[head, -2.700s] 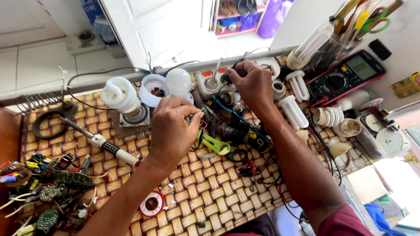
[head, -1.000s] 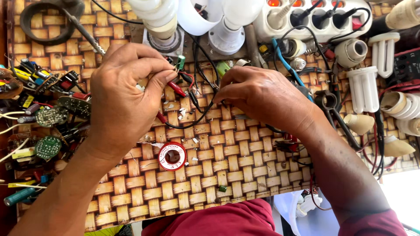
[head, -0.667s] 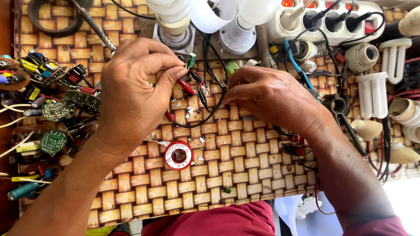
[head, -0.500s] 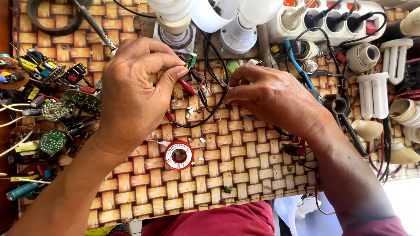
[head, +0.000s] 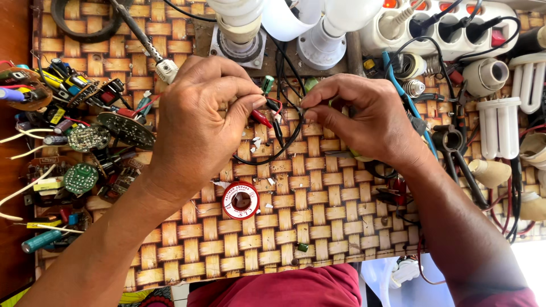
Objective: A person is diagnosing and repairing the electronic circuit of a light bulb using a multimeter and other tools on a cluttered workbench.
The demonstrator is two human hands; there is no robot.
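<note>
Two thin black leads [head: 284, 142] with red clips [head: 261, 118], pinched between left hand [head: 196, 122] and right hand [head: 369, 119] above the woven worktop [head: 318, 199]. Judged light, limp, easily kinked; best gripped at the insulated clips. A green capacitor [head: 267, 85] is held at the left fingertips.

A small green capacitor [head: 268, 84] stands nearly upright in the upper middle of the frame, just above the thumb tip of the left hand [head: 199, 122]. Just below it a red clip [head: 261, 118] lies slanted, beside a black clip [head: 277, 129] pointing downward. A black wire [head: 273, 154] sags in a loop beneath them, running up to the pinched fingers [head: 311, 111] of the right hand [head: 364, 122] at centre frame.
</note>
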